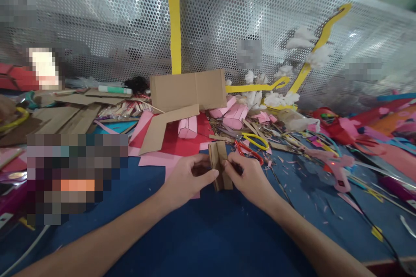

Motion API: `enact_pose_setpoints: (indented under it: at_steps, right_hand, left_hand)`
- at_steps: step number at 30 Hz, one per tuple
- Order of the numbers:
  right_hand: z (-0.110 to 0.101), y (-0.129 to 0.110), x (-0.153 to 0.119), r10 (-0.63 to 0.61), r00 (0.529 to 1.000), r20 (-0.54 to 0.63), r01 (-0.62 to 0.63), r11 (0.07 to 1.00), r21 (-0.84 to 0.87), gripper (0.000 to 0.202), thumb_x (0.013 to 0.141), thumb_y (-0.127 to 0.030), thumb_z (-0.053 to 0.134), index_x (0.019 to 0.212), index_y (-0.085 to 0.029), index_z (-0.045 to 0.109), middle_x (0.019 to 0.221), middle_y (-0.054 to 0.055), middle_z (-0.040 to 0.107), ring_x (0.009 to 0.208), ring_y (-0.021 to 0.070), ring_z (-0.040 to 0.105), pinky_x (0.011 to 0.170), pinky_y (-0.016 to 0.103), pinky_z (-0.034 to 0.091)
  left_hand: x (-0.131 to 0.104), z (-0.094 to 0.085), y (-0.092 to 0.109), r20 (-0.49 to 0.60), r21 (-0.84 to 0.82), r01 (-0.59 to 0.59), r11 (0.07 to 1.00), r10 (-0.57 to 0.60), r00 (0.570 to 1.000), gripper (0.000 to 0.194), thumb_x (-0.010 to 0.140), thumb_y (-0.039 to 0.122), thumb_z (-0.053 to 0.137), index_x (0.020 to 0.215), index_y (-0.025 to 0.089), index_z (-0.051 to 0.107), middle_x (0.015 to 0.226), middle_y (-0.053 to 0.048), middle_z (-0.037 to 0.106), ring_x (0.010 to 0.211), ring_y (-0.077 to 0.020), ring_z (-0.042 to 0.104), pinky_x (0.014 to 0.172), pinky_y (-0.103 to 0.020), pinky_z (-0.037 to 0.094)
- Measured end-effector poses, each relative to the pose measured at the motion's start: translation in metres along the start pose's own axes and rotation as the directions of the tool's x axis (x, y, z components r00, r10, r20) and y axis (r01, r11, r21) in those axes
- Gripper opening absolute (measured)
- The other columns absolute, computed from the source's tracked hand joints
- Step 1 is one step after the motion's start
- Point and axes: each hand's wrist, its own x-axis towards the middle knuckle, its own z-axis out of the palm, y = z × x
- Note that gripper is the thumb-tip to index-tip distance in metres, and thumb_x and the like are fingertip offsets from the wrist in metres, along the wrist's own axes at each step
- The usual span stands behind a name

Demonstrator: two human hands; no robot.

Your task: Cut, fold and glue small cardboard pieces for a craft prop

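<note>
A small folded piece of cardboard (218, 177) stands between my two hands, just above the blue tabletop. My left hand (186, 179) pinches its left side, with the thumb across the front. On its right edge, my right hand (250, 177) is closed, thumb and fingertips pressed to a fold. Red-handled scissors (250, 152) lie right behind my right hand, beside yellow-handled scissors (256, 140). Beyond my left hand are pink and red paper sheets (201, 132), an angled cardboard strip (154, 134) and a small pink paper box (187, 127).
A pink glue gun (338, 169) lies on the right with its cable trailing forward. At the back, a cardboard sheet (188, 91) leans near the perforated metal screen (214, 17). Cardboard scraps (68, 117) and sticks crowd the left; paper offcuts litter the blue table (227, 233).
</note>
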Motion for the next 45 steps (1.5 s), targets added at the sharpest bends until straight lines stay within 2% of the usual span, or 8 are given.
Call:
enact_pose_setpoints:
  at_steps: [6, 22, 30, 45]
  right_hand:
    - [0.0001, -0.0012, 0.0009, -0.01, 1.0, 0.001, 0.01, 1.0, 0.006, 0.034, 0.098, -0.024, 0.049, 0.067, -0.022, 0.036, 0.058, -0.007, 0.037, 0.055, 0.0106, 0.034, 0.054, 0.026, 0.025]
    - [0.0006, 0.0001, -0.0002, -0.009, 1.0, 0.007, 0.009, 1.0, -0.011, 0.035, 0.099, -0.026, 0.049, 0.068, -0.021, 0.036, 0.057, -0.007, 0.037, 0.055, 0.0105, 0.034, 0.054, 0.026, 0.025]
    - [0.002, 0.0003, -0.0007, -0.013, 1.0, 0.0, 0.013, 0.999, -0.03, 0.035, 0.099, -0.025, 0.049, 0.067, -0.022, 0.035, 0.058, -0.007, 0.037, 0.054, 0.0108, 0.034, 0.054, 0.026, 0.024]
    - [0.0017, 0.0003, -0.0006, -0.014, 1.0, 0.007, 0.014, 0.999, -0.044, 0.035, 0.1, -0.025, 0.049, 0.068, -0.021, 0.036, 0.058, -0.007, 0.038, 0.055, 0.0109, 0.033, 0.055, 0.026, 0.024]
  left_hand:
    - [0.0003, -0.0006, -0.0006, 0.032, -0.026, -0.006, 1.0, 0.007, 0.999, 0.041, 0.088, 0.032, 0.072, 0.126, 0.017, 0.068, 0.124, -0.012, 0.073, 0.112, -0.0275, 0.07, 0.1, -0.044, 0.055]
    - [-0.0006, -0.0014, 0.0009, 0.024, 0.02, -0.005, 1.0, 0.004, 1.0, 0.042, 0.09, 0.034, 0.071, 0.127, 0.016, 0.068, 0.122, -0.012, 0.075, 0.11, -0.0274, 0.072, 0.099, -0.043, 0.056]
    - [0.0004, -0.002, -0.0018, 0.034, -0.029, -0.013, 0.999, 0.014, 0.999, 0.039, 0.091, 0.032, 0.07, 0.128, 0.018, 0.069, 0.125, -0.01, 0.074, 0.113, -0.0264, 0.07, 0.101, -0.041, 0.054]
    - [0.001, -0.0019, -0.0013, 0.035, -0.02, -0.024, 1.0, 0.025, 0.999, 0.038, 0.091, 0.029, 0.07, 0.128, 0.017, 0.069, 0.124, -0.01, 0.075, 0.112, -0.026, 0.071, 0.1, -0.041, 0.055]
